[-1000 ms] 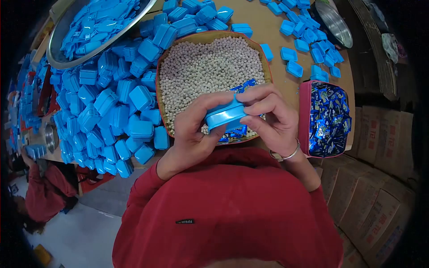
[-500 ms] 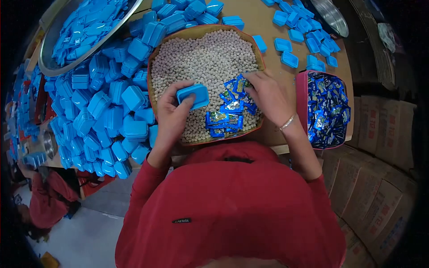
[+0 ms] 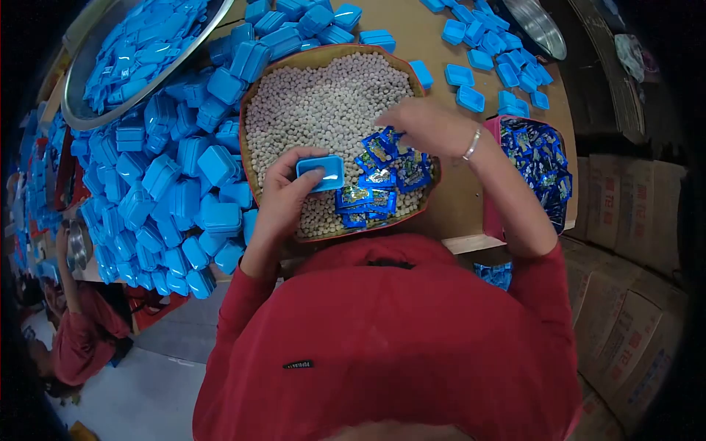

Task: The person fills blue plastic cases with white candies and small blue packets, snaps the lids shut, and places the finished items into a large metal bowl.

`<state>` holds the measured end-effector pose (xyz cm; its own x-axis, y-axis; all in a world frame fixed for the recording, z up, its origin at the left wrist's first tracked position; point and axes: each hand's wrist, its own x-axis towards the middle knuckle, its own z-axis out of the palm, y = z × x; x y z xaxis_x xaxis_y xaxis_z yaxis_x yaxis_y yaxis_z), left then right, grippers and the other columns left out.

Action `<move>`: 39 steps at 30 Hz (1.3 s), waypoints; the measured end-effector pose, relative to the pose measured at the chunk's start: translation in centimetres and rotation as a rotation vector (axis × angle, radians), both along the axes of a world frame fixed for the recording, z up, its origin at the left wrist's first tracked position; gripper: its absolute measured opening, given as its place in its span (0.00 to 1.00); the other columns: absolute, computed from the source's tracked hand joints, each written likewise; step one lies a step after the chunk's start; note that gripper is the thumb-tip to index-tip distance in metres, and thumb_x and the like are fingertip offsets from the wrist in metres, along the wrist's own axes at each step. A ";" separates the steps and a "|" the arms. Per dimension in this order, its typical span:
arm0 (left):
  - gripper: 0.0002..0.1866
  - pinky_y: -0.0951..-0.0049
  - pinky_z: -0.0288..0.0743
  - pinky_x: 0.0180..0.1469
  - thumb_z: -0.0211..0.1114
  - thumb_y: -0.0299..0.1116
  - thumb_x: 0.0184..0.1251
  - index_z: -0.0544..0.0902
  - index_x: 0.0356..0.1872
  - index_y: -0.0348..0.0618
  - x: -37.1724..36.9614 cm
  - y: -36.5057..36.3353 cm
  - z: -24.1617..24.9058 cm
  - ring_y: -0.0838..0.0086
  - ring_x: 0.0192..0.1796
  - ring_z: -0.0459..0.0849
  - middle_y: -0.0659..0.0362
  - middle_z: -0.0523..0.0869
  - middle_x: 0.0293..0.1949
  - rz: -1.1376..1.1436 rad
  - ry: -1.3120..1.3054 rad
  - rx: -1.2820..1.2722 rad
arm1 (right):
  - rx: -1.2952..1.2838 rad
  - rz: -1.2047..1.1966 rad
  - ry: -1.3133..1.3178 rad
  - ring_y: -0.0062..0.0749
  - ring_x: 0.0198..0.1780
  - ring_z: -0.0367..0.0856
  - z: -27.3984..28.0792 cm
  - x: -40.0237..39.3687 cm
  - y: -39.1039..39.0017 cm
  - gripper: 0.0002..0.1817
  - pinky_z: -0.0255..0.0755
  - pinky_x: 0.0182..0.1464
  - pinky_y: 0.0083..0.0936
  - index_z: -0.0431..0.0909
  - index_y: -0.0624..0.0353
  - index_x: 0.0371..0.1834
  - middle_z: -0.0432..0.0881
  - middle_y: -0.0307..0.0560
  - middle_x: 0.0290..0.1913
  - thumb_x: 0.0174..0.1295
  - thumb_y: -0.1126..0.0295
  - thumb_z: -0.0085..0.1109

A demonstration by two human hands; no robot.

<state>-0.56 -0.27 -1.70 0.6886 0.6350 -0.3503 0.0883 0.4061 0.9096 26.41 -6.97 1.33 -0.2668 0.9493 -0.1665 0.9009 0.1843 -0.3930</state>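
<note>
My left hand (image 3: 283, 187) grips a small blue plastic box (image 3: 331, 173), thumb over its near rim, its hollow inside facing up. My right hand (image 3: 423, 126) is over the right side of a shallow tray (image 3: 434, 184) filled with small pale round pellets (image 3: 331, 95). Its fingers point left and are blurred, so I cannot make out whether they pinch anything. Just below that hand lie several shiny blue packets (image 3: 379, 178) in a loose heap on the pellets.
Closed blue boxes (image 3: 176, 176) are piled left of the tray. A metal basin (image 3: 77, 110) of blue pieces stands at upper left. Open blue boxes (image 3: 471, 98) lie at upper right. A pink-rimmed container (image 3: 493, 198) holds more packets. Another person (image 3: 81, 323) sits at far left; cartons (image 3: 625, 323) stand right.
My right hand has moved up and left from the packets, its forearm swinging up. The blue box in my left hand has tilted and now shows its hollow inside.
</note>
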 end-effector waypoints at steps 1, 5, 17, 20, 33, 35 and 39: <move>0.13 0.79 0.77 0.35 0.60 0.25 0.63 0.79 0.49 0.44 0.1 0.0 0.0 0.81 0.41 0.80 0.63 0.82 0.45 -0.008 -0.007 0.010 | -0.111 0.049 -0.074 0.51 0.43 0.80 -0.2 -0.2 1.3 0.14 0.74 0.46 0.43 0.78 0.63 0.37 0.81 0.56 0.37 0.45 0.76 0.64; 0.13 0.79 0.78 0.36 0.60 0.27 0.63 0.79 0.49 0.44 -0.2 0.1 -0.3 0.80 0.41 0.81 0.63 0.82 0.45 0.022 -0.048 -0.016 | -0.050 0.162 -0.216 0.51 0.39 0.81 -0.8 0.6 2.5 0.12 0.75 0.42 0.42 0.78 0.61 0.35 0.80 0.55 0.33 0.45 0.75 0.65; 0.18 0.69 0.77 0.53 0.53 0.36 0.74 0.72 0.60 0.39 1.5 -0.2 1.8 0.74 0.53 0.79 0.57 0.78 0.55 0.042 -0.296 -0.270 | 0.045 -0.548 0.950 0.10 0.30 0.74 2.8 -6.6 -2.1 0.08 0.68 0.31 0.14 0.79 0.63 0.40 0.79 0.33 0.31 0.57 0.78 0.60; 0.19 0.70 0.77 0.54 0.54 0.36 0.74 0.71 0.61 0.40 1.4 -0.7 1.5 0.74 0.53 0.79 0.57 0.78 0.55 0.076 -0.302 -0.159 | 0.136 -0.551 0.986 0.12 0.28 0.74 2.0 -7.8 -1.7 0.08 0.68 0.29 0.15 0.80 0.64 0.40 0.79 0.34 0.29 0.57 0.78 0.60; 0.20 0.67 0.77 0.54 0.53 0.37 0.74 0.71 0.62 0.41 1.4 -0.4 1.4 0.73 0.55 0.79 0.57 0.78 0.57 0.091 -0.336 -0.224 | -0.170 -0.513 1.148 0.14 0.26 0.74 3.2 -6.1 -0.6 0.06 0.68 0.27 0.15 0.77 0.64 0.39 0.78 0.37 0.28 0.59 0.77 0.59; 0.19 0.71 0.78 0.51 0.54 0.36 0.74 0.72 0.62 0.42 1.5 -0.2 1.5 0.75 0.53 0.79 0.58 0.78 0.56 0.089 -0.337 -0.221 | 0.023 -0.484 0.866 0.20 0.26 0.74 3.4 -6.8 -0.7 0.07 0.68 0.28 0.19 0.76 0.64 0.38 0.77 0.40 0.26 0.56 0.78 0.59; 0.18 0.84 0.70 0.40 0.57 0.35 0.72 0.75 0.60 0.42 1.5 -0.1 0.9 0.84 0.41 0.76 0.64 0.81 0.47 0.089 -0.284 -0.123 | 0.214 -0.368 0.571 0.41 0.29 0.78 4.0 -8.3 -0.5 0.08 0.71 0.31 0.32 0.74 0.63 0.34 0.76 0.51 0.27 0.51 0.80 0.61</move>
